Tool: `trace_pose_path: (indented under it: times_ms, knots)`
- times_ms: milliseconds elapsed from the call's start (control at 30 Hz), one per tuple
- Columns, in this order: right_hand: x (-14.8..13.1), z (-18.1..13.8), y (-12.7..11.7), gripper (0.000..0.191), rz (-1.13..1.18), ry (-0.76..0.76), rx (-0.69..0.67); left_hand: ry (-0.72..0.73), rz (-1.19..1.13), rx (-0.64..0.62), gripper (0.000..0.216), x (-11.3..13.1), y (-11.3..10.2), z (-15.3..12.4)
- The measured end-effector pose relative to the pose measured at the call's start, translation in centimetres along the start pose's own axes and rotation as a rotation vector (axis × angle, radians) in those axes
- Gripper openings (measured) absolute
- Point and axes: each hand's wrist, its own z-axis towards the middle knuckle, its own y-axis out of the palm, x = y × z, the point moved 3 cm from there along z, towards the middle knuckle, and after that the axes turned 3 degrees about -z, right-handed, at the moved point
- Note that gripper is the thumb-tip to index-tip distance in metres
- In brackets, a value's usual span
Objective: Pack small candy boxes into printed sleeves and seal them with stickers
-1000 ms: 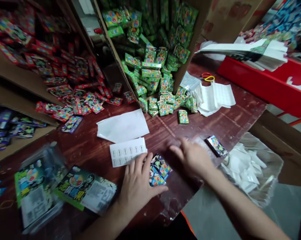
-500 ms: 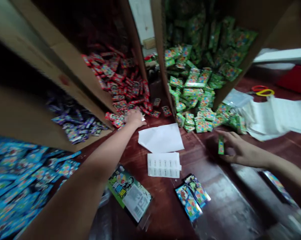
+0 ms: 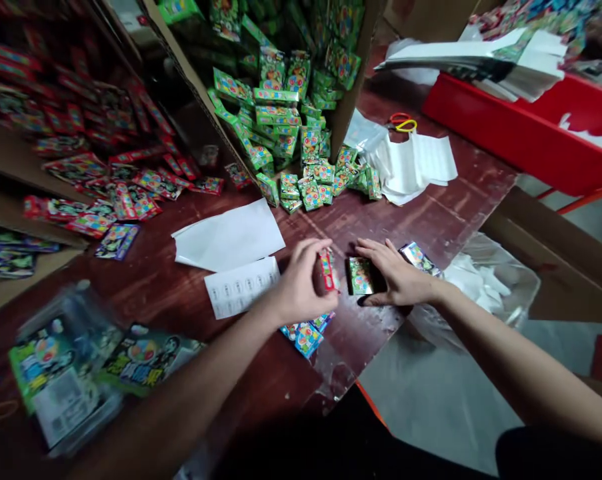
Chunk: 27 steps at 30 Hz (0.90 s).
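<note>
My left hand (image 3: 303,283) holds a small red box (image 3: 325,270) on edge between thumb and fingers, above the table. Just right of it, my right hand (image 3: 393,273) has its thumb and fingers around a small green box (image 3: 361,277), low at the tabletop. Partly covered by my left hand, blue boxes (image 3: 303,339) lie flat below it. A purple-edged box (image 3: 419,259) sits beyond my right wrist. A sheet of round stickers (image 3: 241,287) lies partly under my left forearm, below blank white paper (image 3: 231,233).
Cartons spill green boxes (image 3: 311,143) and red boxes (image 3: 125,193) onto the table (image 3: 341,227). Printed packs (image 3: 55,373) lie lower left. Scissors (image 3: 405,125) and papers (image 3: 415,167) are farther back. A red bin (image 3: 481,127) and a plastic bag (image 3: 511,280) stand right.
My left hand has come from the red pile to the table's near right side with a red box. My right hand has lowered the green box beside it. The view has swung right.
</note>
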Motion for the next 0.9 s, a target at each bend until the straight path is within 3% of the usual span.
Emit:
trace_pose_path:
  times_ms: [100, 167, 233, 333, 400, 567, 700, 800, 900]
  knots:
    - [0.3, 0.6, -0.4, 0.095, 0.036, -0.087, 0.026, -0.033, 0.093, -0.049, 0.069, -0.1, 3.7, -0.4]
    - [0.6, 1.0, -0.4, 0.095, 0.058, -0.127, 0.019, -0.059, 0.223, -0.117, 0.067, -0.6, 4.3, -0.8]
    - [0.7, 1.4, -0.2, 0.104, 0.07, -0.175, -0.015, -0.072, 0.355, -0.165, 0.078, -0.5, 3.8, -1.4]
    - [-0.4, 2.6, 0.3, 0.124, 0.004, -0.262, -0.039, -0.088, 0.462, -0.171, 0.099, 0.8, 0.9, -2.9]
    - [-1.6, 3.5, 0.8, 0.128, -0.09, -0.308, -0.024, -0.107, 0.508, -0.168, 0.101, 1.9, -2.1, -5.1]
    - [-5.5, 4.7, 3.1, 0.104, -0.201, -0.485, -0.071, -0.25, 0.635, -0.298, 0.107, 2.1, -9.6, -16.2]
    - [-7.7, 4.8, 4.6, 0.106, -0.167, -0.534, -0.095, -0.352, 0.675, -0.411, 0.102, 0.8, -12.6, -23.9]
    - [-9.3, 5.0, 5.0, 0.109, -0.112, -0.539, -0.089, -0.359, 0.686, -0.448, 0.095, 0.2, -13.6, -24.7]
    - [-11.2, 5.2, 5.6, 0.103, -0.064, -0.577, -0.105, -0.312, 0.682, -0.497, 0.095, -0.4, -14.2, -22.5]
